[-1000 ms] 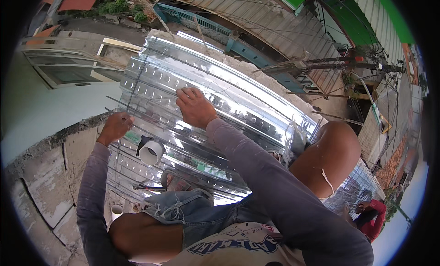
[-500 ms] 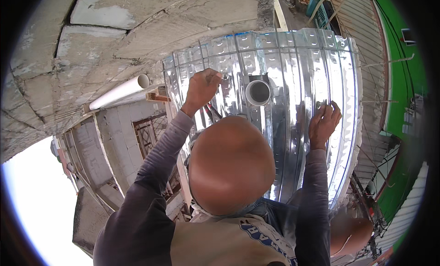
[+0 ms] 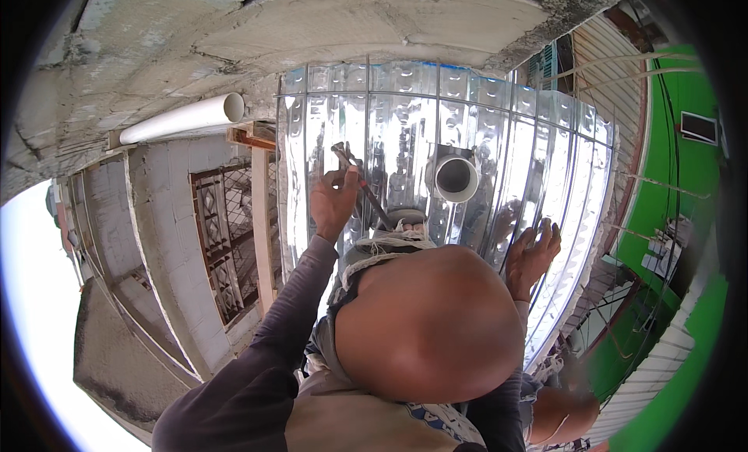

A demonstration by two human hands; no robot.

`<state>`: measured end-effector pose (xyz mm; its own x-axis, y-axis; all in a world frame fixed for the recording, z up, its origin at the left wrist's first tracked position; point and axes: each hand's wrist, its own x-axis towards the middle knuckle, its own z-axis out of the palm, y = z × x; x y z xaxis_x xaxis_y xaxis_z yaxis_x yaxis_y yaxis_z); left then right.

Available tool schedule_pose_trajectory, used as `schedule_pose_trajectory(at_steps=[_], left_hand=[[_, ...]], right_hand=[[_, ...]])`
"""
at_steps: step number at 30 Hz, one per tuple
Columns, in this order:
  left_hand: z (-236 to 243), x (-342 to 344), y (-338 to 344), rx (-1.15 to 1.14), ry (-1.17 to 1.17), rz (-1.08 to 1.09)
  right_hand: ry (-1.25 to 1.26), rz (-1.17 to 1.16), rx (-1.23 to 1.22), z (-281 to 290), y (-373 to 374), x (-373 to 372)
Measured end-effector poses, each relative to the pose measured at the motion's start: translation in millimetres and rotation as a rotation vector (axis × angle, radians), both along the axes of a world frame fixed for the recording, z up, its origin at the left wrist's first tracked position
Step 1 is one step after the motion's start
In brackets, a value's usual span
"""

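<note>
My left hand (image 3: 333, 201) is over the shiny corrugated metal sheet (image 3: 405, 101), its fingers curled together. What they pinch, if anything, I cannot make out. Right at its fingertips is a dark, long-handled tool with red on it (image 3: 372, 199); it looks like pincers, and part of it is behind the fingers. My right hand (image 3: 532, 259) rests on the sheet's bright right side with fingers apart and slightly bent, holding nothing visible. Between the hands a white pipe end (image 3: 456, 179) stands up through the sheet. My bent knee (image 3: 428, 319) covers the lower middle.
Thin steel bars (image 3: 389, 92) cross above the sheet in a grid. A long white pipe (image 3: 183, 118) juts out at the left, beside a wooden post (image 3: 261, 218). A concrete wall (image 3: 312, 31) borders the far side. Bar ends (image 3: 666, 187) stick out at the right toward a green wall (image 3: 670, 156).
My left hand has drawn back toward me, uncovering the upper part of the dark tool. My right hand stays on the sheet with fingers spread. The view has shifted, and my knee appears farther right.
</note>
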<state>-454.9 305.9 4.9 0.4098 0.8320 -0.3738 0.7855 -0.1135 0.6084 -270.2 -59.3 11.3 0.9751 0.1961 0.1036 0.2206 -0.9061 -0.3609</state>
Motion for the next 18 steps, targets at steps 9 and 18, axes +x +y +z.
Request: schedule_pose_trajectory(at_steps=[9,18], left_hand=[[2,4,-9,-0.036,0.016,0.028],[83,-23,27,-0.311,-0.349,0.209]], right_hand=[[-0.022,-0.085,0.088,13,-3,1],[-0.066,-0.172,0.308,22,15,6]])
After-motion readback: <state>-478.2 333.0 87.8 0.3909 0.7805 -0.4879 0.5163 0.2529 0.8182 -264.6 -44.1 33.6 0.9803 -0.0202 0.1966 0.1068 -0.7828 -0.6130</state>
